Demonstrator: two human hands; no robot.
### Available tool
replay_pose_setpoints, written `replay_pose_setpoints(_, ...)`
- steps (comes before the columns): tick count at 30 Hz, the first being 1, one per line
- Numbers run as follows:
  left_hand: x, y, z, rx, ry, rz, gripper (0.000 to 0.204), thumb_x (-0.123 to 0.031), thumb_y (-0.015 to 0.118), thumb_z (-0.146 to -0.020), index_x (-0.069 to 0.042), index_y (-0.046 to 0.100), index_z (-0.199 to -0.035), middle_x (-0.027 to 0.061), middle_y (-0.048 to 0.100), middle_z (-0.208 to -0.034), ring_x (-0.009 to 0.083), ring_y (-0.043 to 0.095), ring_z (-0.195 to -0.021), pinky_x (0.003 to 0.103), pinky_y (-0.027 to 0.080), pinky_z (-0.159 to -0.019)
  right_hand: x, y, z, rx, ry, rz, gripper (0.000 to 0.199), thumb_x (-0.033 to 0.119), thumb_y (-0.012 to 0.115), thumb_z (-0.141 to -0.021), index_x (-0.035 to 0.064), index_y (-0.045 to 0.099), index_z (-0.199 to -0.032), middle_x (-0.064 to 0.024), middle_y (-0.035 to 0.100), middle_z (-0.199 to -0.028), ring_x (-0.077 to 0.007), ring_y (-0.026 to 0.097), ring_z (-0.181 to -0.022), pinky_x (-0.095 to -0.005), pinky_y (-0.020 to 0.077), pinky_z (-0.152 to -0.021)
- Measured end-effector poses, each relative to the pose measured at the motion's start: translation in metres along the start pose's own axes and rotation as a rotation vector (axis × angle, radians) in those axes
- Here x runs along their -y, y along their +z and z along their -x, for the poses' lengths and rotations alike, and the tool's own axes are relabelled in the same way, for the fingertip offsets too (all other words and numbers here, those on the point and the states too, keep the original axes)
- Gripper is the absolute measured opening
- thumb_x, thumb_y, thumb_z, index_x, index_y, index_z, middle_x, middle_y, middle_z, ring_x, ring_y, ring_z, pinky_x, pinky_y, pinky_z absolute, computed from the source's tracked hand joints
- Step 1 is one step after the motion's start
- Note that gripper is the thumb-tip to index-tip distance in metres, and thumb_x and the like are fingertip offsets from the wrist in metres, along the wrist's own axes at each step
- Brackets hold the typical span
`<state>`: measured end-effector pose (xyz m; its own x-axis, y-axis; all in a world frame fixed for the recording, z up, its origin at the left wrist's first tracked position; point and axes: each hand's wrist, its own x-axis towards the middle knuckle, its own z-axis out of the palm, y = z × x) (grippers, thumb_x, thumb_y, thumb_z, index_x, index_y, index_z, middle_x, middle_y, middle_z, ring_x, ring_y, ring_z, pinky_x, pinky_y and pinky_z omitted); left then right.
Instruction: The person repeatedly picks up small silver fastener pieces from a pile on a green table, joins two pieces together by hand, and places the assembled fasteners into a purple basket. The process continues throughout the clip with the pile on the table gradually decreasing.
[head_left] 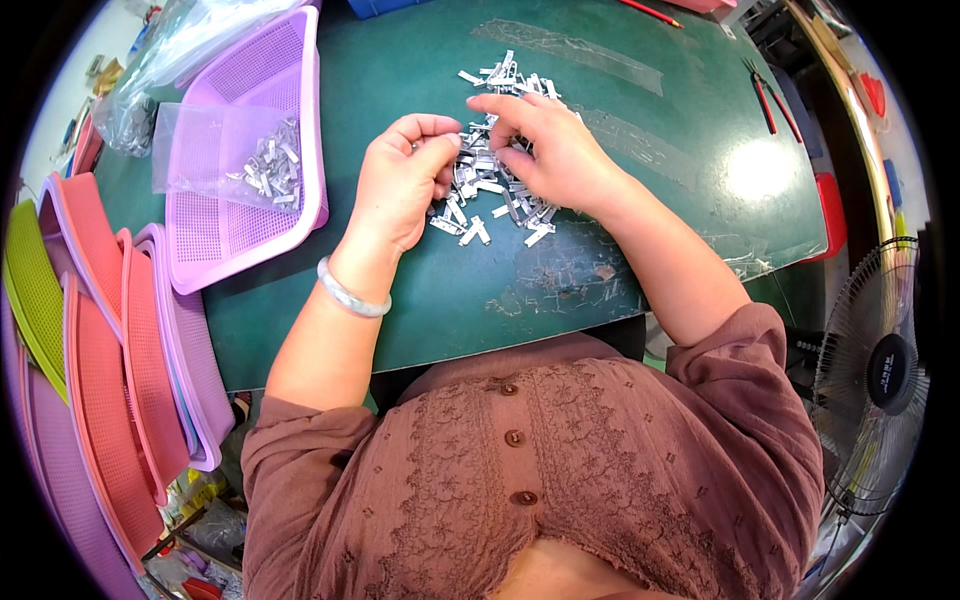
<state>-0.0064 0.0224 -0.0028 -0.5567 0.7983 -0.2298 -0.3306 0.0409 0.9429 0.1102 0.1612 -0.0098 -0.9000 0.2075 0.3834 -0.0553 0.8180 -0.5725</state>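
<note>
The left hand is curled, with the thumb and the fingers pinched together on a small metal piece at the left edge of the pile of metal clips. The right hand lies on top of the same pile, its fingers bent down and touching the clips; whether it grips one of them I cannot tell. On the left wrist there is a pale bangle. The pile of small silver clips lies loose on the green table, in front of the person, with some clips spread out above and below the two hands. Left of the pile stands a purple mesh tray, and inside it lies a clear plastic bag holding more metal clips. Further left of the pile, beyond the table edge, a stack of pink, purple and green trays stands on its side. Far to the right of the pile, near the table edge, lies a pair of red-handled pliers. Below and right of the pile, off the table, is an electric fan.
</note>
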Motion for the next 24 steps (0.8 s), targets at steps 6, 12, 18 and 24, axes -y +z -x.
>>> replay_pose_setpoints(6,0.012,0.004,-0.001,0.024,0.214,-0.597,0.017,-0.005,0.059,-0.078,0.002,0.061,-0.093,-0.0019,0.056,-0.067,0.004,0.048,-0.057,0.018,0.039,-0.051,-0.003,0.003,0.0,-0.066,-0.055,-0.017,0.042,-0.001,0.057,-0.07,0.006,0.052,-0.111,-0.0012,0.057,-0.073,-0.0219,0.053,-0.073,-0.0344,0.0418,-0.071)
replay_pose_setpoints(12,0.014,0.007,-0.003,-0.039,0.43,-0.876,0.012,-0.006,0.059,-0.079,0.002,0.062,-0.088,-0.0005,0.057,-0.065,0.0042,0.05,-0.058,0.02,0.041,-0.053,-0.009,0.005,-0.001,-0.05,-0.051,-0.106,0.041,-0.006,0.054,-0.07,0.0038,0.052,-0.111,-0.0041,0.058,-0.074,-0.0201,0.055,-0.069,-0.0309,0.0444,-0.064)
replay_pose_setpoints(18,0.006,0.003,-0.003,-0.058,0.166,-0.351,0.01,-0.01,0.057,-0.083,0.0,0.06,-0.085,-0.0041,0.053,-0.067,0.0018,0.042,-0.053,0.017,0.033,-0.047,-0.006,-0.002,0.0,-0.087,0.059,-0.286,0.046,-0.008,0.049,-0.073,0.0044,0.049,-0.117,-0.0051,0.059,-0.081,-0.0149,0.055,-0.077,-0.0271,0.0443,-0.074)
replay_pose_setpoints(24,0.004,0.004,-0.002,-0.06,0.127,-0.223,0.01,-0.013,0.058,-0.084,-0.004,0.06,-0.083,-0.0059,0.049,-0.063,0.0014,0.04,-0.052,0.016,0.029,-0.045,-0.004,-0.001,0.001,-0.159,-0.01,-0.403,0.041,-0.002,0.054,-0.076,0.0035,0.05,-0.116,-0.0059,0.06,-0.078,-0.0164,0.058,-0.074,-0.0282,0.0465,-0.071)
